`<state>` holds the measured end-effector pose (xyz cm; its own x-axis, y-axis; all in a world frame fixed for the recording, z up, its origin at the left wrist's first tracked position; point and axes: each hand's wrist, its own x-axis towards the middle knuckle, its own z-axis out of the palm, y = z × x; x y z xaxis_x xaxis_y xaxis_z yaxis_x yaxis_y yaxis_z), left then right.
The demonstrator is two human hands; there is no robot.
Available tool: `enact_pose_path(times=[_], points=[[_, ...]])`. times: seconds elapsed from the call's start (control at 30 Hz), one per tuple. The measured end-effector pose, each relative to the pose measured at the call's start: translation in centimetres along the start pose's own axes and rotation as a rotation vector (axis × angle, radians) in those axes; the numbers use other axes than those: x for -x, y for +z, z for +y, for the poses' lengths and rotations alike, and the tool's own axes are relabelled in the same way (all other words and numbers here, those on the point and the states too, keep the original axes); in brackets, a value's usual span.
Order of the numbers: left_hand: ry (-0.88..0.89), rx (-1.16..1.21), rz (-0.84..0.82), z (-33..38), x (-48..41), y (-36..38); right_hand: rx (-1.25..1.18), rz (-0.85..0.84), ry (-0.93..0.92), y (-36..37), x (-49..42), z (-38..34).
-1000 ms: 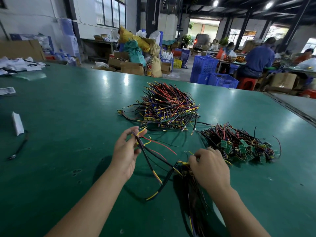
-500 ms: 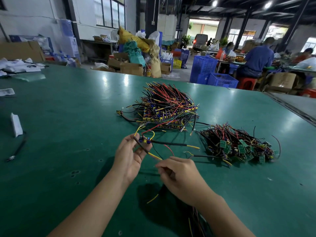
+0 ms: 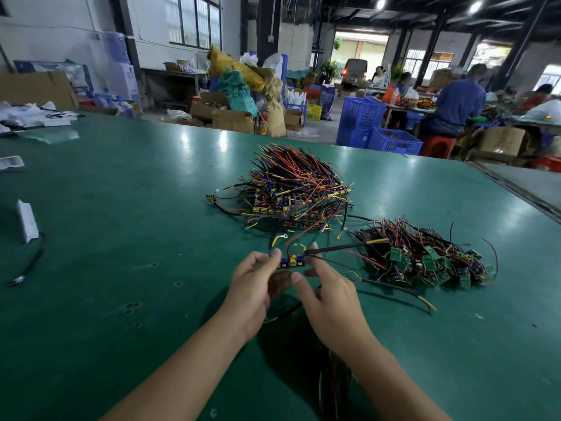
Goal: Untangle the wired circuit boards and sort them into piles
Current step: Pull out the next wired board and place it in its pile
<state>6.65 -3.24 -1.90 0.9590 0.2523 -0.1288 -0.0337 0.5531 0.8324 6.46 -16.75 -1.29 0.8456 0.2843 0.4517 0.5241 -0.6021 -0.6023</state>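
Observation:
A small wired circuit board [image 3: 292,262] with blue and yellow parts is held above the green table [image 3: 121,268] between both hands. My left hand [image 3: 253,287] pinches its left end, and my right hand [image 3: 326,291] pinches its right end, where a thick black lead runs off to the right. Beyond it lies a big pile of the same blue-and-yellow boards [image 3: 296,192] with red, black and yellow wires. To the right sits a smaller pile of green boards [image 3: 425,256]. A dark bundle of wires [image 3: 332,387] lies under my right forearm.
A loose black cable with a yellow tip [image 3: 403,293] lies right of my hands. A white packet [image 3: 27,221] and a black cord [image 3: 30,262] lie at the far left. Blue crates [image 3: 373,129], boxes and seated people are beyond the table's far edge.
My right hand has left the bundle near me and come up to the board's right end. Both hands have carried the single board up and toward the big pile.

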Motion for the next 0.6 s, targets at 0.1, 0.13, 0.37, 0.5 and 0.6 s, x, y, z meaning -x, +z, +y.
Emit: enact_pose_path(times=[0.1, 0.13, 0.37, 0.5, 0.6], points=[[0.041, -0.12, -0.039, -0.5, 0.3, 0.3, -0.096, 0.058, 0.074, 0.0, 0.0, 0.0], [0.054, -0.157, -0.041, -0.7, 0.3, 0.4, -0.146, 0.085, 0.102, -0.1, -0.1, 0.1], [0.162, -0.348, -0.103, -1.2, 0.6, 0.5, -0.562, 0.082, 0.361, -0.3, -1.0, 1.3], [0.193, -0.363, -0.116, -1.1, 0.8, 0.6, -0.602, 0.063, 0.326, -0.5, -1.0, 1.4], [0.193, -0.347, -0.139, -1.0, 0.8, 0.6, -0.748, 0.071, 0.374, -0.7, -1.2, 1.6]])
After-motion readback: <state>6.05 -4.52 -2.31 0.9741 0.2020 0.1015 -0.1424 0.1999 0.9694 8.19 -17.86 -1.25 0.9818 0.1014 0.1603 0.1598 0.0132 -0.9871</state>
